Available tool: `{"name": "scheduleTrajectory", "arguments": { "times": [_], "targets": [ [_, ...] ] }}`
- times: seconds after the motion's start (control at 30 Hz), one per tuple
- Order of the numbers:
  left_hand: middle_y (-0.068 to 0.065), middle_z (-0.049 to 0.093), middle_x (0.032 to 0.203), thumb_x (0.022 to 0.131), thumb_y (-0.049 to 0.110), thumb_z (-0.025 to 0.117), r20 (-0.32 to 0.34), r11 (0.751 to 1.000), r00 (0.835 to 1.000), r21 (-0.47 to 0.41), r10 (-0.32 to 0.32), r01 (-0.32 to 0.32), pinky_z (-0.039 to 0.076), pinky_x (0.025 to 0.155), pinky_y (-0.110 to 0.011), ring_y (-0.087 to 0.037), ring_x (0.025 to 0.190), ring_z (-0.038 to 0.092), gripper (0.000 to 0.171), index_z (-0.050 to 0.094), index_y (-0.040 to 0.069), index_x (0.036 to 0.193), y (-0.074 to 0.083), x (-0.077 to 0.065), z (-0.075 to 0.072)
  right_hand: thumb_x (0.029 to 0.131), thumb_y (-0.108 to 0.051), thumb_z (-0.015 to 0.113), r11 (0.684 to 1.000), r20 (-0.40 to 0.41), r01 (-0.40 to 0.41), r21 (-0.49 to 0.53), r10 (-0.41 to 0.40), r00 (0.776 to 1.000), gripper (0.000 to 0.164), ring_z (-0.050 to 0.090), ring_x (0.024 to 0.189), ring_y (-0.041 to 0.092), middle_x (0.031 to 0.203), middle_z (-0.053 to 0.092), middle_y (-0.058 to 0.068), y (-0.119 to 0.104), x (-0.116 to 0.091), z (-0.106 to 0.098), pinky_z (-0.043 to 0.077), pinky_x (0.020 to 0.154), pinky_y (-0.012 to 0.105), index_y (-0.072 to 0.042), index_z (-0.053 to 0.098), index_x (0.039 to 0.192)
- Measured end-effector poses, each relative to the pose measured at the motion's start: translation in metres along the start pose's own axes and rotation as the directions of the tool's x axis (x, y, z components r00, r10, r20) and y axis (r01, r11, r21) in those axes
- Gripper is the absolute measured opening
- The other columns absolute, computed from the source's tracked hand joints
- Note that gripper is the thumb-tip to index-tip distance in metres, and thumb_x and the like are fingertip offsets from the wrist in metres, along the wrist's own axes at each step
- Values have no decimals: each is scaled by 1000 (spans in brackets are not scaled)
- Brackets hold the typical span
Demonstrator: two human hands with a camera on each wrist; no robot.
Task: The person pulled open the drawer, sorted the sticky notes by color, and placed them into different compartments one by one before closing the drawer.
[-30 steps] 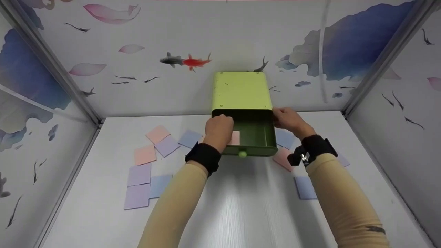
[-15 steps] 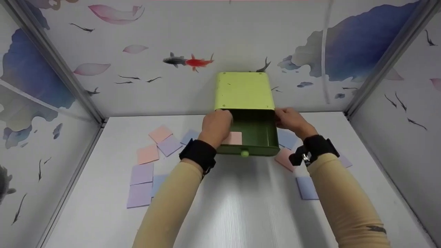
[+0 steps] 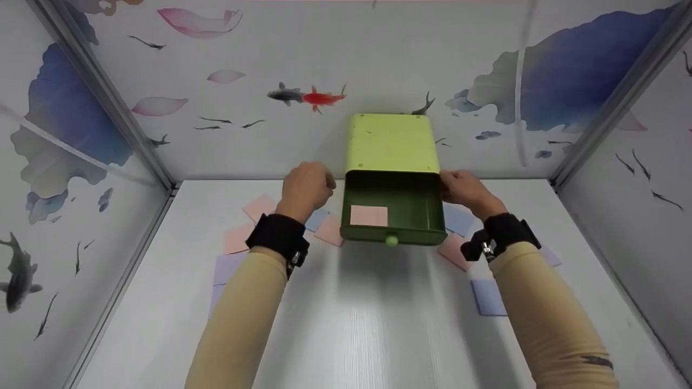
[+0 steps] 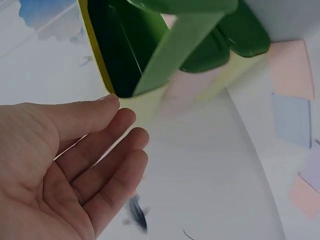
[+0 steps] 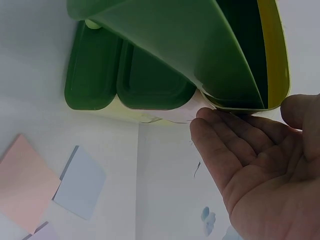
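Observation:
A small cabinet (image 3: pixel 393 143) with a yellow-green top stands against the back wall. Its upper dark green drawer (image 3: pixel 419 236) is pulled out, and a pink square card (image 3: pixel 368 215) lies inside near the front left. My left hand (image 3: pixel 308 186) hovers to the left of the cabinet with its fingers loosely bent and nothing in them; the left wrist view shows the thumb tip close to the cabinet's edge. My right hand (image 3: pixel 465 189) is at the cabinet's right side, where the right wrist view shows extended fingers (image 5: pixel 235 135) against the side panel and the thumb by the front rim.
Several pink, blue and purple square cards lie on the white table left of the cabinet, such as a pink card (image 3: pixel 328 231). To the right lie a blue card (image 3: pixel 457 219), a pink card (image 3: pixel 455 253) and another blue card (image 3: pixel 488 298). Lower green drawers (image 5: pixel 155 80) are closed.
My left hand has come up out of the drawer and moved left, away from the cabinet, uncovering the whole pink card. The right hand stays at the cabinet's side. The head view has shifted slightly.

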State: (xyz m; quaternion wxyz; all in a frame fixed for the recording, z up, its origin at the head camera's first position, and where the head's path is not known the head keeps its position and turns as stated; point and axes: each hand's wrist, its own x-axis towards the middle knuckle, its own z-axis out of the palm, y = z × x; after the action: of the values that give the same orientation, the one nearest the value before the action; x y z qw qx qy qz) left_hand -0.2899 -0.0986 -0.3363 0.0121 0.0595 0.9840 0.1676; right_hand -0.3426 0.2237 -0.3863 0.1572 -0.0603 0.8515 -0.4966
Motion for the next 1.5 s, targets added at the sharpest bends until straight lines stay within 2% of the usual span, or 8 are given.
{"name": "scheduleTrajectory", "arguments": {
  "times": [0.13, 0.33, 0.47, 0.6, 0.7, 1.27, 1.43, 1.5],
  "targets": [
    [-9, 73, 112, 92, 11, 64, 16, 999, 999, -7, -41, 41, 56, 85, -41, -29, 103, 67, 20, 75, 10, 109, -17, 1, 10, 106, -36, 30, 1000, -14, -14, -3, 14, 1000, 52, 62, 109, 20, 126, 59, 18, 3, -1, -4, 44, 107, 44, 1, 55, 132],
    [-12, 72, 114, 89, 9, 67, 42, 995, 995, -22, -94, 95, 55, 87, -42, -32, 104, 67, 22, 75, 9, 110, -42, 1, 42, 106, -35, 30, 999, -39, -39, 8, 39, 998, 52, 60, 97, 15, 110, 60, 11, 5, -1, -7, 46, 106, 42, 4, 56, 128],
    [-13, 71, 116, 89, 10, 68, 61, 994, 993, -29, -104, 106, 55, 89, -43, -33, 106, 66, 24, 74, 8, 112, -50, 2, 61, 106, -33, 31, 999, -42, -52, 15, 53, 998, 50, 58, 94, 17, 104, 59, 8, 1, -5, -7, 50, 95, 33, 5, 57, 123],
    [-13, 70, 118, 88, 8, 69, 86, 994, 991, -29, -104, 106, 55, 90, -43, -32, 107, 66, 26, 73, 7, 113, -53, 4, 78, 106, -34, 32, 999, -45, -43, 14, 43, 998, 49, 59, 94, 16, 103, 59, 8, 5, -3, -8, 50, 96, 34, 4, 58, 121],
    [-13, 70, 118, 87, 8, 70, 102, 995, 991, -29, -92, 95, 55, 90, -42, -32, 107, 67, 27, 73, 7, 114, -55, 5, 90, 105, -35, 32, 999, -47, -33, 10, 33, 998, 50, 60, 97, 17, 107, 61, 10, 6, -2, -7, 48, 103, 41, 3, 59, 123],
    [-15, 68, 121, 92, 11, 65, 148, 998, 989, -62, -8, 18, 53, 92, -44, -34, 110, 65, 33, 67, 7, 124, -60, 8, 145, 107, -35, 33, 999, -9, -36, 33, 36, 999, 49, 61, 110, 23, 119, 62, 16, -2, 1, 1, 43, 108, 45, 1, 59, 127],
    [-15, 69, 116, 89, 12, 70, 228, 999, 973, 2, 42, -43, 54, 89, -45, -33, 105, 66, 37, 64, 5, 125, -57, 10, 158, 106, -36, 34, 998, -7, -39, 45, 40, 999, 48, 62, 102, 19, 109, 64, 9, -1, 0, -2, 44, 107, 45, 0, 62, 123],
    [-16, 66, 122, 89, 14, 71, 258, 997, 964, 31, 64, -74, 54, 90, -45, -33, 107, 65, 40, 62, 4, 127, -55, 12, 163, 106, -37, 35, 998, -11, -41, 46, 42, 999, 49, 62, 100, 19, 106, 64, 8, 0, -1, -3, 44, 107, 46, 1, 62, 122]
  ]
}}
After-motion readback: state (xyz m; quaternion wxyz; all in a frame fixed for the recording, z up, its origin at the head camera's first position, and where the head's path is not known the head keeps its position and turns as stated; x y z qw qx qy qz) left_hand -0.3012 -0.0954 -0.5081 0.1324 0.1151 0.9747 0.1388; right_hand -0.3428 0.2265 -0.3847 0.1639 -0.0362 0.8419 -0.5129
